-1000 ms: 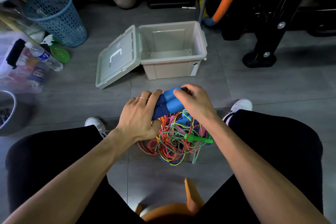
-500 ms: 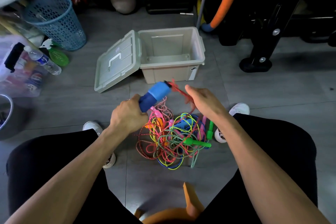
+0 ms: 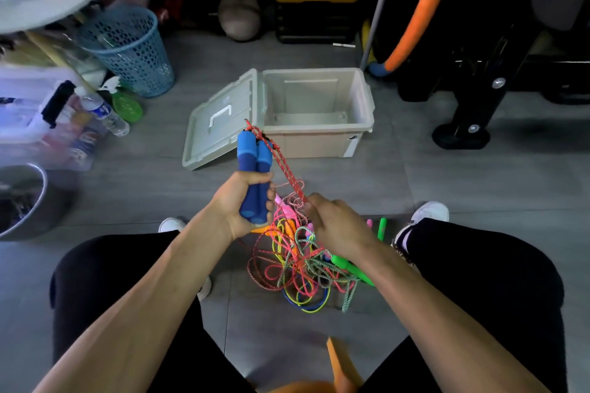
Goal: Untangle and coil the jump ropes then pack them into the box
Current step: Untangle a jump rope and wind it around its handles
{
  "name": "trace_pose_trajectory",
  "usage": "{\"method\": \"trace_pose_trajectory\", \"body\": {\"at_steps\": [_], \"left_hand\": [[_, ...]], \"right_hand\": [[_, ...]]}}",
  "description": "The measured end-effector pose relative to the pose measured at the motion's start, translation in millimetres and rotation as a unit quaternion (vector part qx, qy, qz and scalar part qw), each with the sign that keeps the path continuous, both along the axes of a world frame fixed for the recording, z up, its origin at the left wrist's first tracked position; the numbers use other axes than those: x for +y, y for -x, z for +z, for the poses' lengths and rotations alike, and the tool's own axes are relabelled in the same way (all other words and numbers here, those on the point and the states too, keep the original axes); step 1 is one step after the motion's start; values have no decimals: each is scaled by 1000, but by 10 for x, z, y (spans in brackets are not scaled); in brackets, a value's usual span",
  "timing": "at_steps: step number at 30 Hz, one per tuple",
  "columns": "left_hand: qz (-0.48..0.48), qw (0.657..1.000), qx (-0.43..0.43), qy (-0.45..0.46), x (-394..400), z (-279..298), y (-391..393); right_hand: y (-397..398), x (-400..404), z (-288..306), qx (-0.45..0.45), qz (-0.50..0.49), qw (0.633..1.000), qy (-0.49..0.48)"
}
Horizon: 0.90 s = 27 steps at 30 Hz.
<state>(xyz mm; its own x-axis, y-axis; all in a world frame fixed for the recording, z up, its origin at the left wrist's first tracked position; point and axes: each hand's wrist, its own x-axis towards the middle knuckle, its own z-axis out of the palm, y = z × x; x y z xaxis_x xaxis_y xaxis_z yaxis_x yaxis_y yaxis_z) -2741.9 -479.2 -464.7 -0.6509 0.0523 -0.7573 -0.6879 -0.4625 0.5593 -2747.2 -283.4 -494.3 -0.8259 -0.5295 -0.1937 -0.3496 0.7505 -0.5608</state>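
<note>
My left hand [image 3: 243, 205] grips two blue foam handles [image 3: 254, 159] upright, side by side. A red speckled rope [image 3: 285, 166] runs from their tops down to my right hand [image 3: 337, 227], which pinches it. Below my hands a tangled pile of jump ropes [image 3: 301, 268] in pink, yellow, green, blue and red lies on the grey floor between my feet. Green handles [image 3: 351, 268] stick out of the pile on the right. The beige plastic box [image 3: 359, 124] stands open and empty beyond the pile, its lid [image 3: 220, 124] folded out to the left.
A blue mesh basket [image 3: 127, 51], a water bottle [image 3: 105, 112] and a clear bin [image 3: 38, 112] crowd the left. A metal bowl [image 3: 22, 198] sits at far left. A black equipment stand [image 3: 463, 134] and an orange-green foam hoop [image 3: 415, 22] stand at right. An orange stool edge [image 3: 338, 364] shows below.
My left hand has turned the blue handles upright and drawn them nearer. My right hand has slid down the red rope toward the pile, pulling it taut.
</note>
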Motion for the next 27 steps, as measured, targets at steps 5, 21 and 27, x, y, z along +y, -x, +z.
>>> {"method": "trace_pose_trajectory", "body": {"at_steps": [5, 21, 27], "left_hand": [[46, 995, 6, 85, 62, -54, 12], [-31, 949, 47, 309, 68, -99, 59], [-300, 709, 139, 623, 157, -390, -59]], "right_hand": [[-143, -70, 119, 78, 112, 985, -105], [-410, -26, 93, 62, 241, 963, -101], [-232, 89, 348, 78, 200, 977, -13]]}}
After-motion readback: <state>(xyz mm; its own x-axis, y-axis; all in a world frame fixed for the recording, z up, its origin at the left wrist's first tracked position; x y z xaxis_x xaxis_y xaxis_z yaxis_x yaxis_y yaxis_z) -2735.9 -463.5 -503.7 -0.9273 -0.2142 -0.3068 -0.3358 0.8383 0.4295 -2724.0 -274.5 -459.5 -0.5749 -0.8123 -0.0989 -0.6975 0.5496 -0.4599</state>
